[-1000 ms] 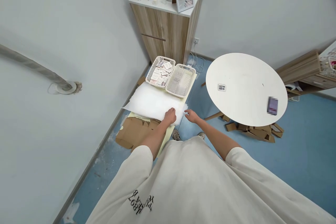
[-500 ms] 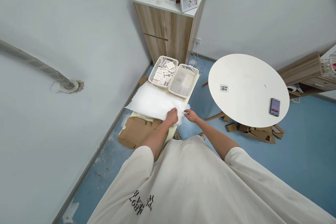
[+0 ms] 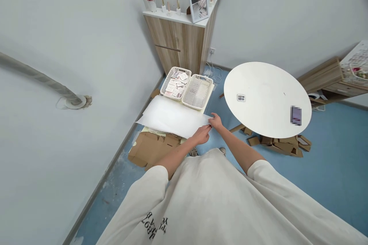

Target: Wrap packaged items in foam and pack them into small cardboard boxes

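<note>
White sheets (image 3: 172, 116), thin and smooth, lie across a low pale yellow surface (image 3: 146, 130), overhanging its right side. At their right end, my right hand (image 3: 215, 121) is closed on the edge, thumb and fingers pinching it. My left hand (image 3: 202, 134) is right beside it at the near right corner, its fingers pressed together on the same edge and almost touching the right hand. Whether one sheet or a stack is between the fingers is hard to make out. Beyond the sheets stand a basket of small printed packets (image 3: 176, 83) and a basket of clear plastic pieces (image 3: 197, 92).
Flattened brown cardboard (image 3: 153, 149) lies nearest me on the left. To the right stands a round white table (image 3: 267, 84) bearing a small tray (image 3: 241, 98) and a blurred purple item (image 3: 296, 115). Cardboard pieces (image 3: 284, 146) lie beneath it. A wood-grain cabinet (image 3: 178, 42) stands behind the baskets.
Both hands have moved right and come together at the sheet's right end. The top sheet's right end now reaches farther right and covers the uneven edges seen before. The view has shifted slightly.
</note>
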The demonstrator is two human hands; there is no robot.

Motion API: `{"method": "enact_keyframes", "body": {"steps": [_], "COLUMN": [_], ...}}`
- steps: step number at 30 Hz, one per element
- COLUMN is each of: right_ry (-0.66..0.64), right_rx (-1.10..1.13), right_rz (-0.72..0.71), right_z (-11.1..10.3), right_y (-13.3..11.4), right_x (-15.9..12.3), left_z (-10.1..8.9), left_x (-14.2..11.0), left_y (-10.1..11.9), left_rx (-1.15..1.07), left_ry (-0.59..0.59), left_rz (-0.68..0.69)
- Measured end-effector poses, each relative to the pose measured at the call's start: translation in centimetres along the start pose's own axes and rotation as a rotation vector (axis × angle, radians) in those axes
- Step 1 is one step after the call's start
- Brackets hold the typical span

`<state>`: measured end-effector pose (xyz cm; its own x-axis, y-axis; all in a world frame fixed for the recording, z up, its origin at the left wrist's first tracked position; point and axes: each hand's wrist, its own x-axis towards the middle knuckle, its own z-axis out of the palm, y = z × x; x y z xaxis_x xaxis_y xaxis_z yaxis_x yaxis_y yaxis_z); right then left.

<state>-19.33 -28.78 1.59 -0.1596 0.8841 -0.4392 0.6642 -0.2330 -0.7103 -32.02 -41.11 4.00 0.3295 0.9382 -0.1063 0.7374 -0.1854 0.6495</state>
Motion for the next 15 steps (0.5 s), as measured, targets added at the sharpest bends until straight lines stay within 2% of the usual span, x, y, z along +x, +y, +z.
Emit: {"method": "enact_keyframes", "body": {"steps": [6,11,15], "right_ry": [0.189,0.253,0.276], "right_rx": [0.054,0.109,0.161], "right_rz": [0.004,0.017,0.027], "right_z": [-6.5,-12.2,-16.9], "right_y": [2.8,5.8,8.7], "right_x": [0.9,2.3,4.1], "left_z": [1.0,2.6,4.2], "left_x": [3.7,7.9,12.3], "left_y": [2.2,4.0,6.2], "left_rx": [-0.022,0.054,0.088], "left_ry": [0.016,-0.027,-0.074], "left_rz": [-0.017,-0.031,-0.059]}}
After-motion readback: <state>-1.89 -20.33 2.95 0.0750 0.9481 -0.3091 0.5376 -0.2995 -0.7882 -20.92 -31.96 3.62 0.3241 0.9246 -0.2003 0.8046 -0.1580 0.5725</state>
